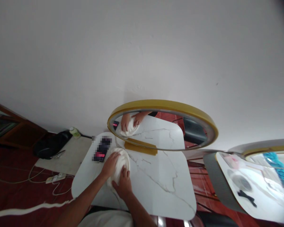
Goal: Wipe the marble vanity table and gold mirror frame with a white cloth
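A round, soft white coil (118, 172), like cotton or cloth, lies on the left part of the white marble-patterned table (153, 186). My left hand (111, 164) is on its upper left side, with the fingers curved over the top. My right hand (124, 184) grips its lower right side, fingers bent and thumb apart. Both palms and the coil's underside are hidden. Just left of the coil lies a dark phone (101, 150), partly blurred out. A long white strand (38, 207) runs from the lower left edge toward my left forearm; its link to the coil cannot be seen.
A gold-rimmed mirror (161, 104) stands at the table's back, reflecting my hands. To the right is another table (239, 189) with a black bow-like item (247, 198). A power strip (55, 178), cables, black bag (52, 146) and bottle (75, 132) lie at left.
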